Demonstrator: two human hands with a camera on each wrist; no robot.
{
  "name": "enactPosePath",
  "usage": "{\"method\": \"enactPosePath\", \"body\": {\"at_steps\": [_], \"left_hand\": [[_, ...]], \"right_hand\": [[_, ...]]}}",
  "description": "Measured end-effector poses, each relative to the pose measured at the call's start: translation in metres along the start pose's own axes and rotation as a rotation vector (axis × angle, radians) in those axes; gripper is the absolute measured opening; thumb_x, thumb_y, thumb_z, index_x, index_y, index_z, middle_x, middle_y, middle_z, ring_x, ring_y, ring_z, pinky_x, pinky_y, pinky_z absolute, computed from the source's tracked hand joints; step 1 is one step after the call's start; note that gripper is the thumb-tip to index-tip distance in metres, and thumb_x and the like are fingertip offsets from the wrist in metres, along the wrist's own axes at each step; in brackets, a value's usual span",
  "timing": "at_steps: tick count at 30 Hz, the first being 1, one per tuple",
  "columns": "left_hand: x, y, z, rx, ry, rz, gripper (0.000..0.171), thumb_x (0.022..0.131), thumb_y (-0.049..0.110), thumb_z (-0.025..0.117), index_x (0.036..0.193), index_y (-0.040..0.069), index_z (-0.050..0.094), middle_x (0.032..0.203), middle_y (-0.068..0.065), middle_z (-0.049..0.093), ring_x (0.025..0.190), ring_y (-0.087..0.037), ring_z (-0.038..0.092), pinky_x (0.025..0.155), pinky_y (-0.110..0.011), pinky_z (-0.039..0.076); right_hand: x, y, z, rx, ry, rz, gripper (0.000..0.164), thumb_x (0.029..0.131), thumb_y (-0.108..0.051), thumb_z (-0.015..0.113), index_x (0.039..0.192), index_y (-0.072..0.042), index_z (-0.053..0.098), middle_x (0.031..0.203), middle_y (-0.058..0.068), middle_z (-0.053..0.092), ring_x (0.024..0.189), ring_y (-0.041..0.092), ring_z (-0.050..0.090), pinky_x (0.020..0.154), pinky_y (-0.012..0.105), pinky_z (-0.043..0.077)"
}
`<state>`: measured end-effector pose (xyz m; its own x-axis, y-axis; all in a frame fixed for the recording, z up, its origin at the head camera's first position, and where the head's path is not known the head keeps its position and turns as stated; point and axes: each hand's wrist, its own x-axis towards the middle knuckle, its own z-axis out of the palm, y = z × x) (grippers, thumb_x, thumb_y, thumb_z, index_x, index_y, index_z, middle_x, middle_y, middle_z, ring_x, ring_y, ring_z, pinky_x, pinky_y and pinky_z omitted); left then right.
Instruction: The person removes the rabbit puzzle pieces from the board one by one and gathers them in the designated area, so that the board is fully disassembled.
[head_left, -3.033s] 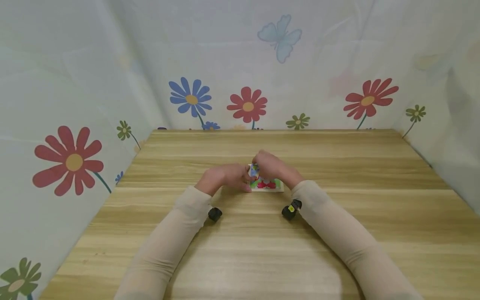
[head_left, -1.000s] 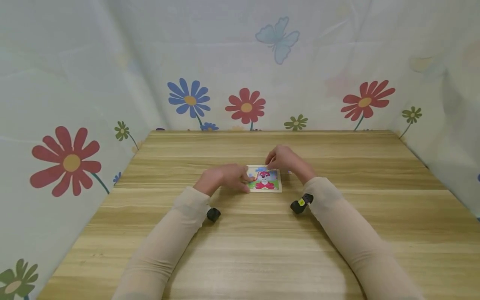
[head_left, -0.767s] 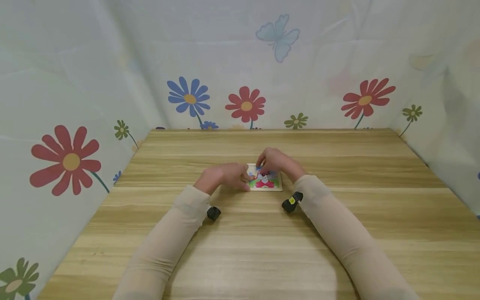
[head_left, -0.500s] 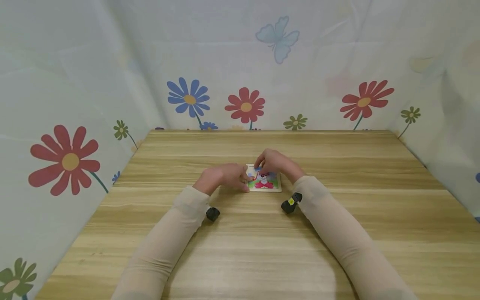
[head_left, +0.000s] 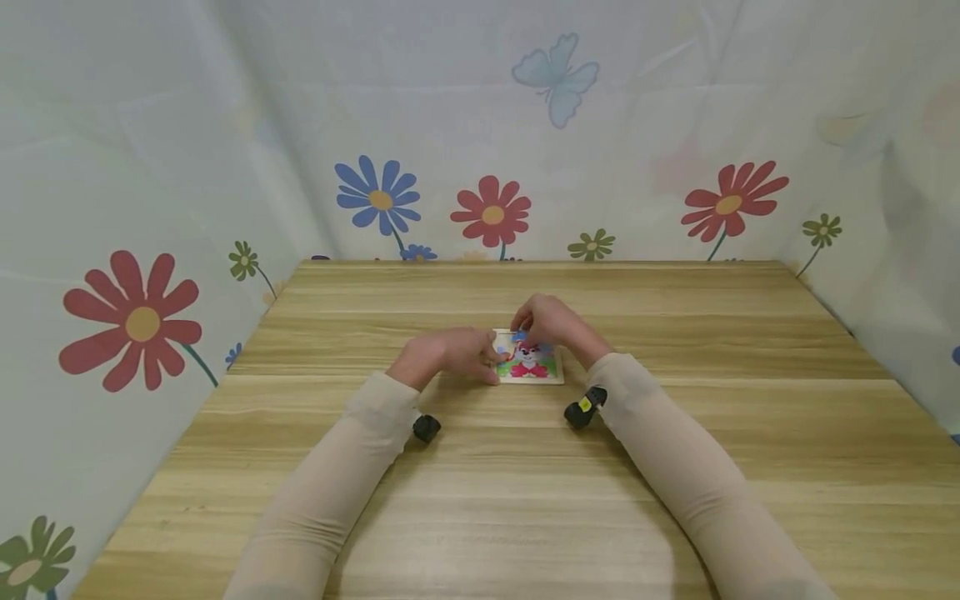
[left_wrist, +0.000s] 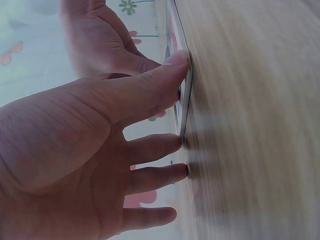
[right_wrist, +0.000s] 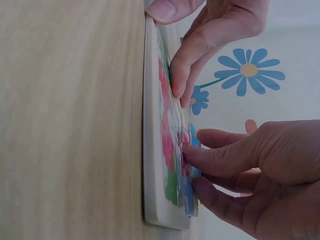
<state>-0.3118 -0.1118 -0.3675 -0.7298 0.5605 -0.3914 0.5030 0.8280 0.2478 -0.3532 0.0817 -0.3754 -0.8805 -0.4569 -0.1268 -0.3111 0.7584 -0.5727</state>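
Observation:
A small square jigsaw puzzle [head_left: 555, 375] in a pale wooden frame lies flat on the table, its picture a pink and white cartoon animal on green and blue. My left hand [head_left: 459, 352] rests at its left side. In the left wrist view its thumb [left_wrist: 172, 62] touches the frame's edge and the other fingers are fairly straight; in the right wrist view an index finger presses the picture. Over the far edge, my right hand [head_left: 549, 321] pinches a blue puzzle piece [right_wrist: 194, 135] between thumb and fingers, low against the picture. The right hand partly hides the puzzle's far right part.
The wood-grain table [head_left: 480, 500] extends on all sides of the puzzle. Behind it hangs a pale cloth [head_left: 637, 150] printed with flowers and a butterfly. Black wrist cameras [head_left: 427, 428] sit at both sleeve cuffs, just above the tabletop.
Three seconds ago a piece stood raised at the puzzle's left part. The right hand moved to the far right corner, then back left onto the blue piece. The left hand stayed nearly still.

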Motion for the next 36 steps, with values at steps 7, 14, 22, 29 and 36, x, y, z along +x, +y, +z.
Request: {"method": "enactPosePath", "body": {"at_steps": [7, 14, 22, 29, 36], "left_hand": [[0.0, 0.001, 0.0, -0.007, 0.001, -0.012, 0.057, 0.094, 0.041, 0.068, 0.146, 0.021, 0.052, 0.161, -0.014, 0.027, 0.147, -0.027, 0.027, 0.117, -0.04, 0.023], [-0.001, 0.001, 0.0, -0.03, 0.007, -0.042, 0.057, 0.094, 0.042, 0.068, 0.146, 0.023, 0.052, 0.162, -0.012, 0.026, 0.147, -0.027, 0.026, 0.117, -0.041, 0.023], [0.0, 0.002, 0.001, -0.066, 0.012, -0.05, 0.058, 0.093, 0.042, 0.07, 0.144, 0.023, 0.053, 0.161, -0.01, 0.029, 0.146, -0.026, 0.031, 0.116, -0.04, 0.027], [0.002, 0.002, 0.002, -0.059, 0.006, -0.043, 0.058, 0.093, 0.042, 0.07, 0.145, 0.023, 0.052, 0.162, -0.012, 0.027, 0.147, -0.027, 0.028, 0.116, -0.04, 0.026], [0.0, 0.003, 0.002, -0.043, 0.009, -0.034, 0.058, 0.095, 0.04, 0.069, 0.146, 0.021, 0.051, 0.162, -0.014, 0.026, 0.148, -0.029, 0.024, 0.118, -0.04, 0.021]], "right_hand": [[0.0, 0.003, -0.003, -0.018, 0.004, -0.002, 0.024, 0.084, -0.001, 0.079, 0.107, -0.001, 0.075, 0.1, 0.011, 0.07, 0.091, 0.023, 0.063, 0.084, 0.035, 0.053], [-0.002, 0.005, -0.008, 0.01, -0.001, -0.041, 0.02, 0.082, 0.0, 0.08, 0.101, -0.003, 0.073, 0.1, 0.01, 0.068, 0.093, 0.024, 0.062, 0.083, 0.035, 0.053], [-0.007, 0.013, -0.014, 0.039, -0.026, -0.117, 0.014, 0.087, 0.001, 0.076, 0.1, -0.005, 0.074, 0.099, 0.009, 0.068, 0.091, 0.024, 0.059, 0.082, 0.035, 0.052], [-0.021, 0.025, -0.03, 0.204, -0.007, -0.118, 0.021, 0.094, -0.001, 0.067, 0.115, 0.0, 0.073, 0.108, 0.012, 0.07, 0.092, 0.025, 0.065, 0.083, 0.037, 0.056], [-0.046, 0.063, -0.058, 0.252, 0.059, -0.114, 0.021, 0.093, 0.003, 0.067, 0.113, 0.01, 0.07, 0.103, 0.019, 0.07, 0.087, 0.028, 0.067, 0.079, 0.04, 0.057]]}}
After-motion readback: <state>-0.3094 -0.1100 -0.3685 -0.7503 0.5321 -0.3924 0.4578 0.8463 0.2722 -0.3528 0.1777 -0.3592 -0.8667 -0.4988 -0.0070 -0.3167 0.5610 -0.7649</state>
